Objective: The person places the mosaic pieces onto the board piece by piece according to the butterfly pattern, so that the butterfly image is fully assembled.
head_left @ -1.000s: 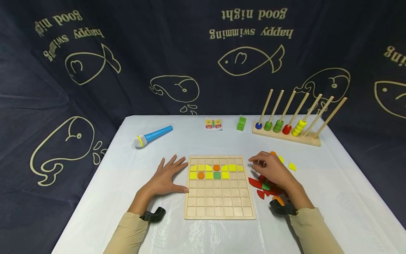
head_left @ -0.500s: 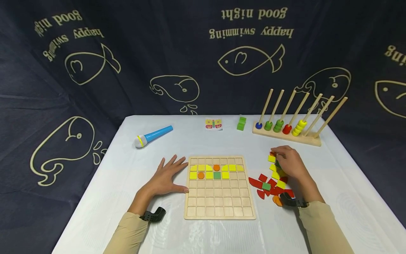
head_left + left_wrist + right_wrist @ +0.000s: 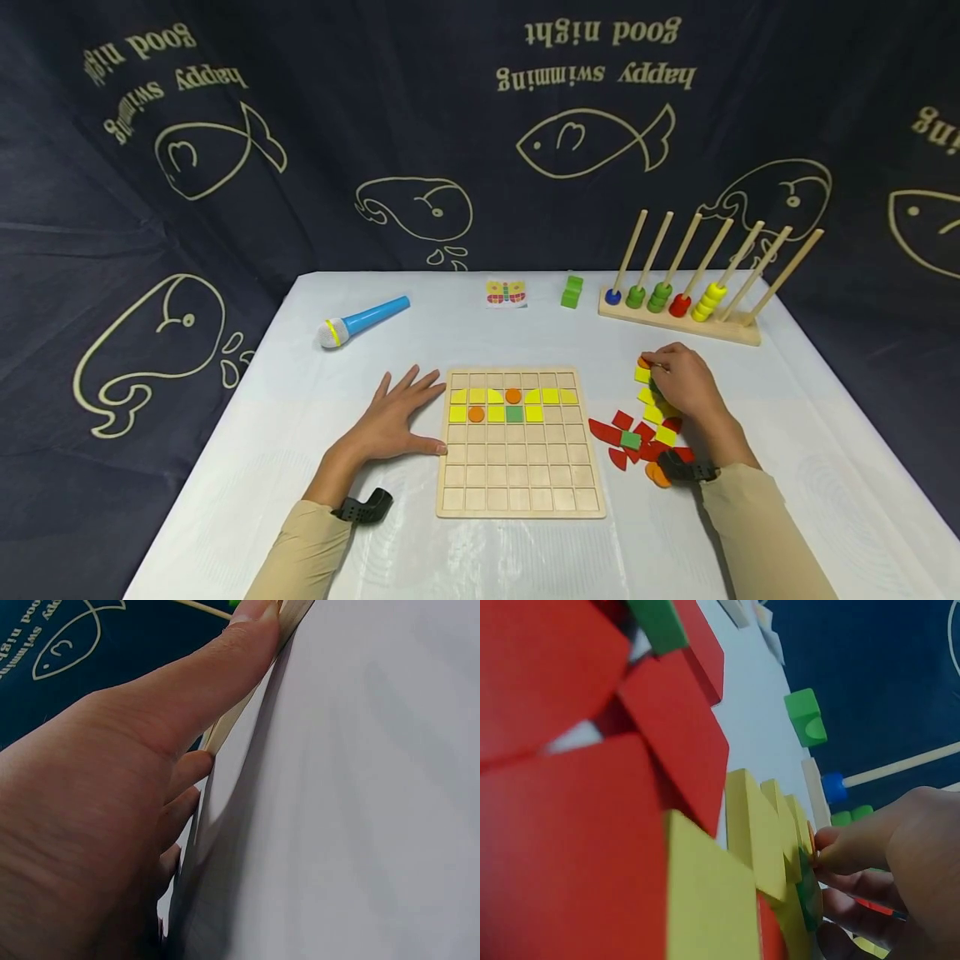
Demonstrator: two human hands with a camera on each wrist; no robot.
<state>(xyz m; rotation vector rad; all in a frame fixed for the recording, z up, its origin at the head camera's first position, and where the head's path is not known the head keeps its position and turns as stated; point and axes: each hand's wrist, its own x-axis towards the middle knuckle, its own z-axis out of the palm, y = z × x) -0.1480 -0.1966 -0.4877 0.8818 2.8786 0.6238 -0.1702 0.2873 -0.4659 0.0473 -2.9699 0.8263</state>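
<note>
While the left hand (image 3: 400,421) touches the left edge of the wooden board (image 3: 525,478) with its fingers spread apart, the right hand (image 3: 686,379) is off to the board's right, bent down with its fingers curled. Its thumb and a finger pinch the orange circle (image 3: 642,362) at the far end of the yellow squares (image 3: 642,375). From the right hand, the board lies to the left and closer to the person.

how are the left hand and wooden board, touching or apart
Touching: in the left wrist view, the left hand has its thumb against the wooden board.
</note>
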